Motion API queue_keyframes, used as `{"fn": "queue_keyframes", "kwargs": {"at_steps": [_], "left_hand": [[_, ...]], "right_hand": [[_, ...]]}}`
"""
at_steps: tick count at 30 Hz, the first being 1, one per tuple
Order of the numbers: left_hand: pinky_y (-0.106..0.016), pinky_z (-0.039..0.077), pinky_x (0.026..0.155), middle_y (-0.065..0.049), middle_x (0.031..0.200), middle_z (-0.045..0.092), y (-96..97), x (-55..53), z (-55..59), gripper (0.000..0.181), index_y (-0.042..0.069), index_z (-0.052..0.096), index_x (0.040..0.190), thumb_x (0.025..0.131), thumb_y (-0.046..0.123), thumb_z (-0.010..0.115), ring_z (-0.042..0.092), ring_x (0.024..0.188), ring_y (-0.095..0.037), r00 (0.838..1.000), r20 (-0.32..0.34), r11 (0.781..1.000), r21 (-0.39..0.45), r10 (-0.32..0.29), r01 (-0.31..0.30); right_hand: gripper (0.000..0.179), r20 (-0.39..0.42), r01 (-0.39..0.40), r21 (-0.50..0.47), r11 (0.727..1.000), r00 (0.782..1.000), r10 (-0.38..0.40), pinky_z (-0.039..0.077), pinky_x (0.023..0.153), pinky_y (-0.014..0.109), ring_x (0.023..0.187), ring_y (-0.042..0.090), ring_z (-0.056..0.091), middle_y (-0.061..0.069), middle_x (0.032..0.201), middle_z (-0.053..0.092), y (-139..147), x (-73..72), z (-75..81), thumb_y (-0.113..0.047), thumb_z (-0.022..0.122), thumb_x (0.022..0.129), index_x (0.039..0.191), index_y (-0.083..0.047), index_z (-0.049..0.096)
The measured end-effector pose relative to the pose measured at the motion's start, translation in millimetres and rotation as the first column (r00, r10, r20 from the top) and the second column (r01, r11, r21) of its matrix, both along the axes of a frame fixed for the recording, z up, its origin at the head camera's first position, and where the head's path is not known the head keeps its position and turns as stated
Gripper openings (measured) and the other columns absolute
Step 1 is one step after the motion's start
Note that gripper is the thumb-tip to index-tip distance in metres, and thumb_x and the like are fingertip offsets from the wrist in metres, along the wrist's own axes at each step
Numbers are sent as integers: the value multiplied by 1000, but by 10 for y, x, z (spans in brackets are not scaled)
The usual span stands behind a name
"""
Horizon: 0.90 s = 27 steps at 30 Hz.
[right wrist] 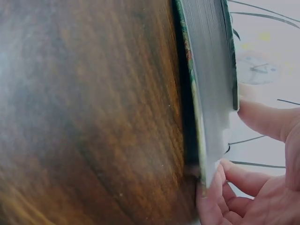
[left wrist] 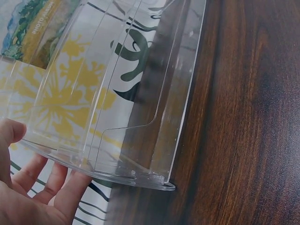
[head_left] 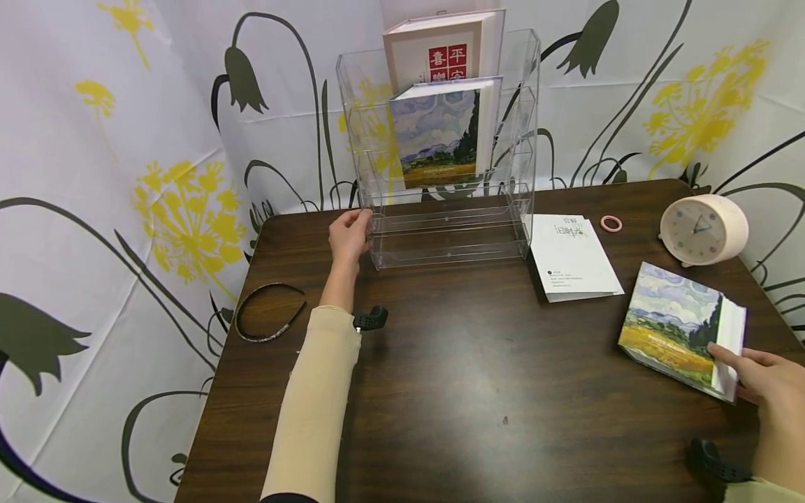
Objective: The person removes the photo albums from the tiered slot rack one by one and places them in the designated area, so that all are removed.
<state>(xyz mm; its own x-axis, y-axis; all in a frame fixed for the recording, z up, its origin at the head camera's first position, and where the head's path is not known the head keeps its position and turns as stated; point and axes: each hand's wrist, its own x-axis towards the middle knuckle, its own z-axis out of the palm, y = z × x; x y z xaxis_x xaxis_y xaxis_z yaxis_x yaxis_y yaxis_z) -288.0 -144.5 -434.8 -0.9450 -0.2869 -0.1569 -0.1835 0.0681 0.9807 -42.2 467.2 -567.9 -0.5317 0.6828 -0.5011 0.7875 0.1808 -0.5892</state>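
Observation:
A clear acrylic display rack point(head_left: 449, 256) stands at the back of the dark table. My left hand point(head_left: 349, 236) holds its left side, with the thumb and fingers at the side panel point(left wrist: 131, 176) in the left wrist view. A photo album point(head_left: 437, 136) with a painted landscape cover leans in the rack, and a beige book point(head_left: 411, 63) with red characters stands above it. On the right, my right hand point(head_left: 770, 381) pinches a matching photo album point(head_left: 673, 325), thumb on the cover. The right wrist view shows this album's page edges point(right wrist: 208, 70) close above the wood.
A white booklet point(head_left: 572, 255) lies against the rack's right side. Beyond it are a pink ring point(head_left: 611, 223) and a round cream alarm clock point(head_left: 704, 229). A dark headband point(head_left: 264, 338) lies at the left. Flower-printed cloth point(head_left: 289, 140) hangs behind the table.

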Motion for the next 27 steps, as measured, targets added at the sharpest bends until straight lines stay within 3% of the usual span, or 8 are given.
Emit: {"fn": "queue_keyframes", "kwargs": {"at_steps": [3, 5, 10, 11, 15, 21, 27], "left_hand": [[-41, 55, 81, 1, 92, 59, 1, 4, 1, 26, 13, 70, 108, 92, 33, 65, 60, 104, -27, 1000, -1, 1000, 0, 0, 0], [-40, 55, 80, 0, 92, 59, 2, 1, -1, 26, 13, 70, 108, 92, 33, 65, 60, 103, -26, 1000, -3, 1000, 0, -1, 1], [-38, 56, 78, -1, 94, 60, 1, -4, -4, 26, 12, 70, 108, 92, 32, 66, 60, 103, -26, 1000, -4, 1000, 8, 4, -4], [-39, 55, 78, -1, 94, 60, 1, -4, -5, 27, 12, 70, 108, 92, 32, 66, 60, 103, -26, 1000, -3, 1000, 9, 5, -5], [-40, 55, 80, 0, 95, 59, -3, -6, -17, 28, 12, 69, 110, 92, 33, 65, 60, 104, -27, 1000, -1, 1000, 4, 0, 0], [-40, 55, 80, -3, 98, 60, 2, -11, -23, 28, 13, 70, 108, 91, 35, 66, 60, 104, -26, 1000, 9, 1000, -11, 0, 0], [-36, 55, 75, -4, 100, 60, 3, -12, -17, 28, 13, 70, 109, 91, 34, 65, 60, 104, -27, 1000, 6, 1000, -13, 4, -4]], "right_hand": [[101, -5, -6, 41, 999, 1000, 6, 56, 76, 45, 124, 47, 43, 29, 153, 25, -63, 8, 62, -65, 62, 82, 148, 6, 32], [95, -3, -1, 56, 998, 1000, 1, 57, 63, 38, 113, 46, 48, 30, 149, 30, -140, 10, 154, -61, 63, 84, 145, 6, 37], [88, 5, 20, 35, 999, 1000, -20, 55, 64, 41, 113, 46, 45, 30, 149, 32, -313, 4, 387, -53, 64, 87, 144, 8, 37], [87, 6, 18, 38, 999, 1000, -18, 53, 56, 35, 112, 45, 45, 30, 149, 32, -316, 4, 393, -53, 64, 88, 145, 7, 36], [92, 5, 13, 37, 999, 1000, -13, 40, 40, 24, 111, 44, 44, 29, 150, 31, -226, 1, 303, -56, 65, 86, 146, 7, 35], [98, 6, 8, 53, 999, 1000, -8, 42, 44, 24, 110, 44, 45, 29, 150, 31, -58, -16, 95, -62, 65, 82, 146, 6, 35], [97, 1, 3, 60, 998, 1000, -3, 41, 45, 23, 108, 43, 45, 28, 150, 31, -51, -18, 83, -60, 65, 83, 147, 5, 34]]}}
